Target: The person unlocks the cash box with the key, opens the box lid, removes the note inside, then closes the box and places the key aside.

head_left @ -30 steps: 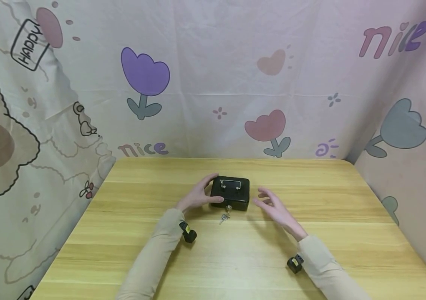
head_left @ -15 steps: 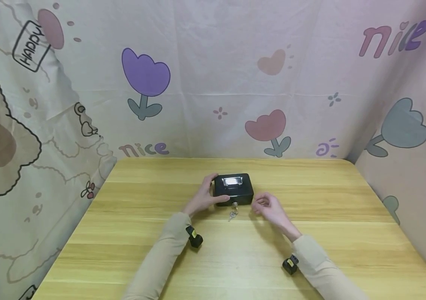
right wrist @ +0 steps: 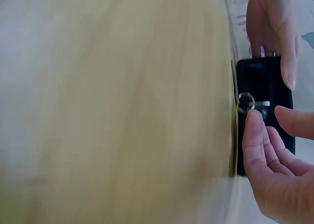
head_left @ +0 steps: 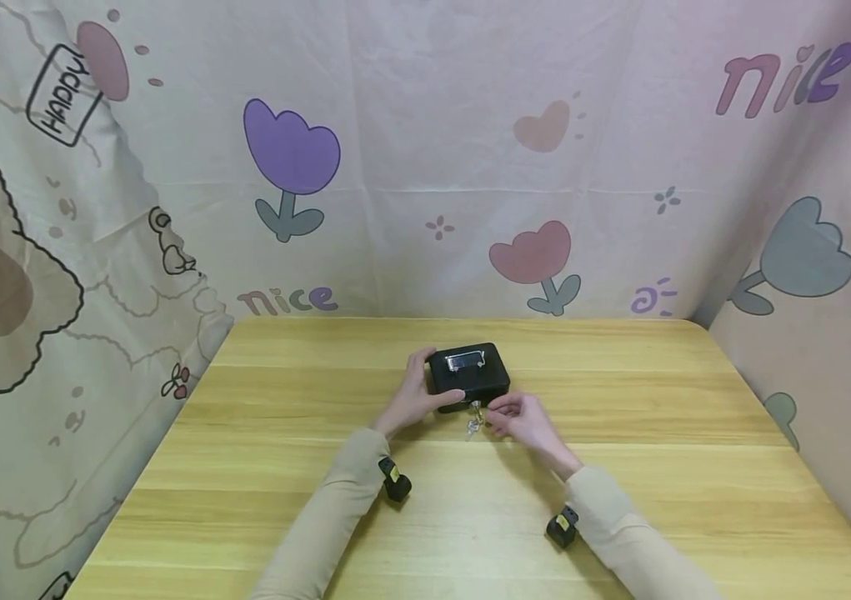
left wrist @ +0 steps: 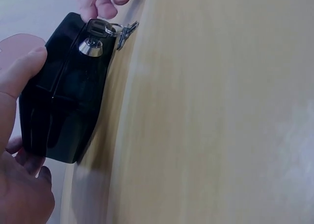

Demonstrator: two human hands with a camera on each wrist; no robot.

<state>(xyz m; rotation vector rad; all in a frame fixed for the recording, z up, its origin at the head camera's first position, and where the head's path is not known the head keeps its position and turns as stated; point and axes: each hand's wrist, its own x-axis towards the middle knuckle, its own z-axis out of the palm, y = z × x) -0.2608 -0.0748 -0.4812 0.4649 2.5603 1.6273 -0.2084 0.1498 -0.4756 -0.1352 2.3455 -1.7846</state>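
Observation:
A small black cash box with a folding metal handle on its lid stands on the table, slightly turned. My left hand grips its left side, with the thumb along the front edge of the lid and the fingers at the back. A black-headed key sits in the silver lock on the box's front. From its ring hangs a second key. Close by the right of the lock is my right hand. In the right wrist view its thumb and index finger stand apart beside the key.
The wooden table runs up to a printed cloth backdrop behind the box. More cloth hangs on the left and right sides. A small black camera is worn on the left wrist, and another camera on the right.
The box has shifted slightly right and turned counterclockwise under my left hand. My right hand has moved left from beside the box to the key at the lock, its fingers drawing closer together.

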